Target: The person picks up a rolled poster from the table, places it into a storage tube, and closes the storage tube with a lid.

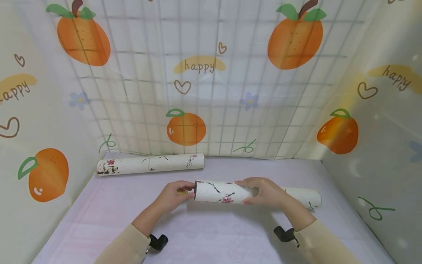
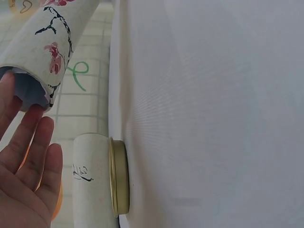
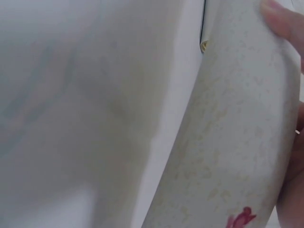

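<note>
My right hand [image 1: 267,192] grips a long cream paper-covered tube [image 1: 217,192] printed with plum blossoms, thumb on the near side and fingers over the top. Its left end is open and dark inside. At that end is my left hand [image 1: 173,196], fingers loosely extended, with fingertips at the rim and one reaching into the opening in the left wrist view. A round gold lid [image 2: 121,175] lies flat behind the left hand, which mostly hides it in the head view. The tube is seen up close in the right wrist view.
A second matching tube [image 1: 151,164] lies at the back left, near the wall. Sheets printed with oranges hang over a wire grid [image 1: 230,91] behind and along both sides. The pale tabletop [image 1: 224,238] spreads under my hands.
</note>
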The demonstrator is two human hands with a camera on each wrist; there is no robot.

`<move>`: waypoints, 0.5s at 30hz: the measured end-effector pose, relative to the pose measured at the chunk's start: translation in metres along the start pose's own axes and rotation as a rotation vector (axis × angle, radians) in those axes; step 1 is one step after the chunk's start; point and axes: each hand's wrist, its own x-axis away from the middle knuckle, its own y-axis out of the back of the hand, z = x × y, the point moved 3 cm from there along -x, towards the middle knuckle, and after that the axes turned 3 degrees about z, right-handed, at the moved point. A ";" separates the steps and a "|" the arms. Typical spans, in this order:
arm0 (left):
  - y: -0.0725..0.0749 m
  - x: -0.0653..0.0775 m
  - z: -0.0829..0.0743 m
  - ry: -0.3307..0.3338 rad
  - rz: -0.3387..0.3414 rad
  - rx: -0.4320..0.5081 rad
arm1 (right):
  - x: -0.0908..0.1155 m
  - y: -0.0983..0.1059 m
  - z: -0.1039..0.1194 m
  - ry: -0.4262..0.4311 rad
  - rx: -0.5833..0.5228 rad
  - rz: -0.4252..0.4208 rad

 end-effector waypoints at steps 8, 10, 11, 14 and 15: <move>0.004 0.002 0.000 0.021 -0.001 -0.025 | 0.003 0.001 -0.003 -0.016 -0.024 -0.001; 0.006 0.003 0.001 0.033 -0.004 -0.034 | 0.003 0.001 -0.003 -0.010 -0.019 -0.005; 0.007 0.004 0.001 0.039 -0.006 -0.039 | 0.003 0.001 -0.003 -0.010 -0.017 -0.005; 0.012 0.006 0.003 0.053 -0.011 -0.047 | 0.004 0.001 -0.004 -0.009 -0.006 -0.011; 0.013 0.007 0.003 0.055 -0.012 -0.048 | 0.004 0.001 -0.004 -0.010 -0.005 -0.012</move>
